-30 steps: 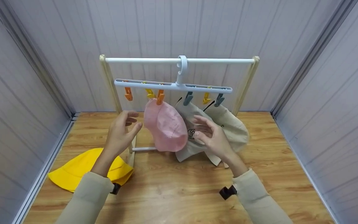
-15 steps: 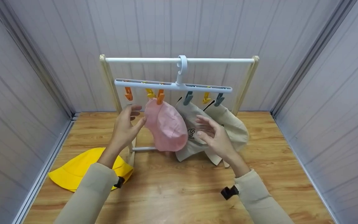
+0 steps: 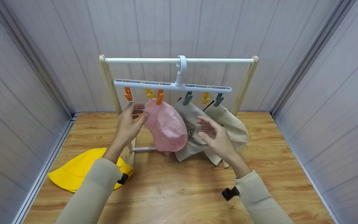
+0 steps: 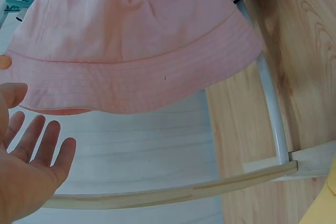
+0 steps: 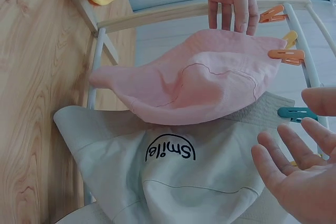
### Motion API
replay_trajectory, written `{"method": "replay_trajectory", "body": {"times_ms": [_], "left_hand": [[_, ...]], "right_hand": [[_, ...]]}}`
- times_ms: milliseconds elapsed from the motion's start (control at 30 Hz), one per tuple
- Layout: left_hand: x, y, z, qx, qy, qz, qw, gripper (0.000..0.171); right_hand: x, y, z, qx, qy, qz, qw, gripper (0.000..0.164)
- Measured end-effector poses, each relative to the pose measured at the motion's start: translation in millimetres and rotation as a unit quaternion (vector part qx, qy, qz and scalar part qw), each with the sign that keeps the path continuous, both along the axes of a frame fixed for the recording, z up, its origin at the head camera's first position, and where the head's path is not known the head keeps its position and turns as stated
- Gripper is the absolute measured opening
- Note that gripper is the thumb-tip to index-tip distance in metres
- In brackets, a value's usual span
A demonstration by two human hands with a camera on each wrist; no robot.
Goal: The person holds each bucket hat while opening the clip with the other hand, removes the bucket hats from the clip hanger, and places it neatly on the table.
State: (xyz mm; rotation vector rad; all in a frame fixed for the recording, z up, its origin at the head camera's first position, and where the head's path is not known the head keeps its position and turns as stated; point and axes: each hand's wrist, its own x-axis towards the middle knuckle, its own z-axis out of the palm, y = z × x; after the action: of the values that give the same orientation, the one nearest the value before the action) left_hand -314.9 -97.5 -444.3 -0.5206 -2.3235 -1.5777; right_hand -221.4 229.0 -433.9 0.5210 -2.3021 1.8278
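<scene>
A pink bucket hat [image 3: 170,124] hangs from an orange clip [image 3: 160,97] on a white clip hanger [image 3: 154,84]. My left hand [image 3: 128,123] is at the hat's left edge, fingers loosely bent and holding nothing; whether its fingertips touch the cloth I cannot tell. In the left wrist view that hand [image 4: 31,177] lies beside the brim. My right hand [image 3: 218,138] hovers before a grey hat [image 5: 194,177] printed "Smile", its fingers spread and holding nothing. Behind it hangs a beige hat [image 3: 236,127], held by a dark teal clip [image 3: 218,100].
The hanger hooks over the white rod [image 3: 141,60] of a wooden-sided rack [image 3: 246,84]. A yellow hat [image 3: 73,169] lies on the wood-grain tabletop [image 3: 172,196] at the left, partly behind my left sleeve. Another orange clip [image 3: 128,94] hangs at the hanger's left end. Panel walls enclose the table.
My left hand has moved up and to the right, closer to the pink hat's edge. The right hand has shifted only slightly right. The hats hang as before.
</scene>
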Motion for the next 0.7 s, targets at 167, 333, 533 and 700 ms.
{"method": "replay_trajectory", "body": {"times_ms": [167, 333, 533, 700], "left_hand": [[-5.1, 4, -2.6, 0.025, 0.013, 0.007, 0.9996, 0.033], [-6.6, 8, -0.8, 0.017, 0.013, 0.017, 0.9996, 0.029], [-8.1, 10, 0.3, 0.038, 0.003, 0.014, 0.9992, 0.024], [-8.5, 11, 0.0, 0.041, 0.007, 0.021, 0.9989, 0.021]], "right_hand": [[-0.5, 2, -0.1, 0.010, 0.001, 0.003, 1.000, 0.054], [-0.4, 2, -0.3, 0.007, -0.003, -0.001, 1.000, 0.053], [-0.3, 2, -0.6, 0.006, -0.005, -0.002, 1.000, 0.053], [-1.0, 2, -1.6, 0.008, -0.006, -0.004, 1.000, 0.054]]}}
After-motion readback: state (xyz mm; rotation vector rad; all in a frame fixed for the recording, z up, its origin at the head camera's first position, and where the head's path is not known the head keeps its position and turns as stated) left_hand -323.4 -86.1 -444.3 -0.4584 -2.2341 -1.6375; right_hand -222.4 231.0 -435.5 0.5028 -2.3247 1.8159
